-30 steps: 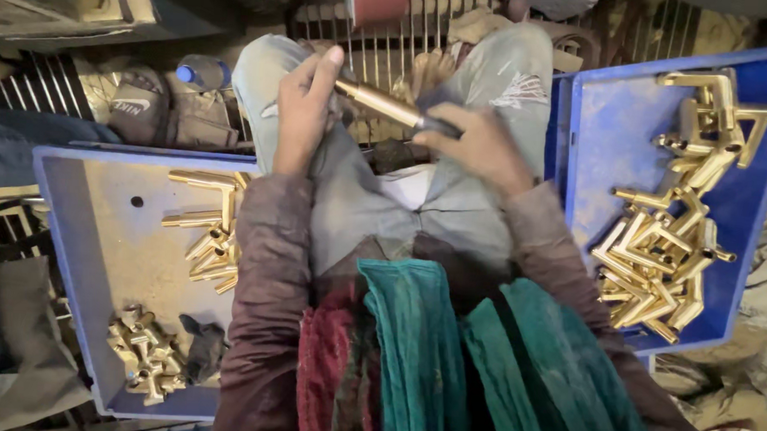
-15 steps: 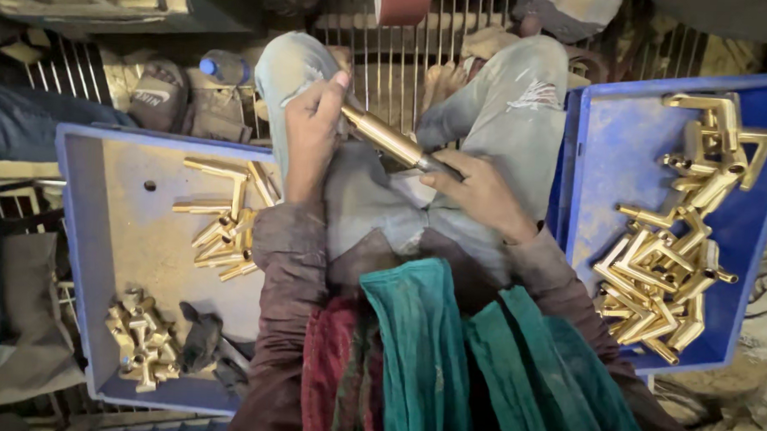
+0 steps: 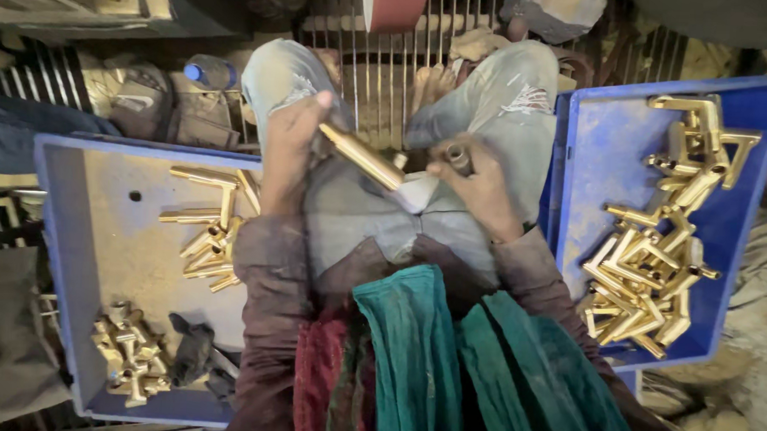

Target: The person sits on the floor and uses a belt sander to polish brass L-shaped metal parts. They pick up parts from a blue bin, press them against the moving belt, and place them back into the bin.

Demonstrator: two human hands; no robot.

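My left hand grips one end of a long brass tube that slants down to the right over my lap. My right hand is closed around a small round metal fitting, just apart from the tube's lower end. Both hands hover between my knees in light grey trousers. A green and red cloth hangs over my chest at the bottom.
A blue tray at my left holds loose brass tubes, a heap of small brass fittings and a dark rag. Another blue tray at my right holds several bent brass pipes. A metal grate lies ahead.
My right hand has come off the tube's lower end and now holds the small fitting apart from it. The left hand keeps its hold on the tube.
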